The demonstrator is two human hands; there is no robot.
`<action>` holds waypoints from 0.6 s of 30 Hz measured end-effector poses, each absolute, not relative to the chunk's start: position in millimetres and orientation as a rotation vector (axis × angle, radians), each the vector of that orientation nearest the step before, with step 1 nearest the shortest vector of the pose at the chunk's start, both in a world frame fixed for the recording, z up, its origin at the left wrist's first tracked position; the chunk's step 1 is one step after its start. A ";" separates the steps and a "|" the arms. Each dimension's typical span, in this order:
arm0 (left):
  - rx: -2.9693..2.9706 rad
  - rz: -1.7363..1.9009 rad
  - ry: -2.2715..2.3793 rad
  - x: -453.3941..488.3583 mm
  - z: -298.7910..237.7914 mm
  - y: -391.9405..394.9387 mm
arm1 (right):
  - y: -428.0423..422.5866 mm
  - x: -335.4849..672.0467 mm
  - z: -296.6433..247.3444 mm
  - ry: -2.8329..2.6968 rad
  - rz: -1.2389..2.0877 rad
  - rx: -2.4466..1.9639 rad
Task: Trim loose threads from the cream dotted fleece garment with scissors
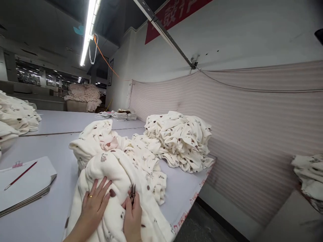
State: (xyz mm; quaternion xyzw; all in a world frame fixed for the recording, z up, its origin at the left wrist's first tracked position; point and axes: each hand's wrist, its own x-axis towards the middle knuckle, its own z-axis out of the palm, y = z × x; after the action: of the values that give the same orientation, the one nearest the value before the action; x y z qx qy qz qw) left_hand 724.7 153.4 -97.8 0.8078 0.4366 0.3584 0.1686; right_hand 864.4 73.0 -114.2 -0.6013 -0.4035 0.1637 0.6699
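Closest to me, the person's left hand (pixel 94 203) lay flat on the cream fleece garment (pixel 118 168), fingers spread and gripping nothing, a ring on one finger, pressing the cloth down. Just beside it the right hand (pixel 132 215) was closed around a small pair of thread snips (pixel 132 193), blades pointing up and away over the fabric. The garment was heaped at the near edge of the grey table (pixel 58 188), spilling toward the person. It looked thick, soft and light, the sort of cloth that slumps and slides on itself, so I judged it best pinned with a flat palm or pinched at a seam or hem, not lifted in a bunch. To the left sat a stack of papers (pixel 27 183) with a red pen (pixel 20 175) on top and a pink clip (pixel 17 164) at its corner. Beyond the garment rose a bigger pile of the same spotted fleece (pixel 176 139), near the table's right edge. A striped cloth screen (pixel 252 127) hung along the wall behind it. Farther back were small flat stacks (pixel 121 115), more fleece heaps at the left (pixel 15 114), and a distant mound of cloth (pixel 84 94) under a long tube light (pixel 88 30).
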 end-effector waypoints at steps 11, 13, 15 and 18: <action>2.100 1.020 1.463 676.5 -64.6 205.8 | 77.4 855.2 -66.2 -0.896 0.665 -1.201; 1.970 1.109 1.586 659.0 -60.8 173.5 | 40.9 878.1 -68.2 -0.831 0.628 -1.253; 1.815 1.122 1.617 649.3 -66.8 134.8 | 14.0 897.6 -77.7 -0.892 0.624 -1.320; 1.751 0.945 1.384 651.7 -86.7 81.5 | 0.4 902.0 -96.9 -1.239 0.668 -1.420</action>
State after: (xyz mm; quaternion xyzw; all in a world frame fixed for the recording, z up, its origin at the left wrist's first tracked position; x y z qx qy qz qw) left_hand 651.7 81.5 -86.7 0.6763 0.5347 0.3651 0.3514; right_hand 902.0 0.4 -96.9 -0.5976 -0.5213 0.2811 0.5405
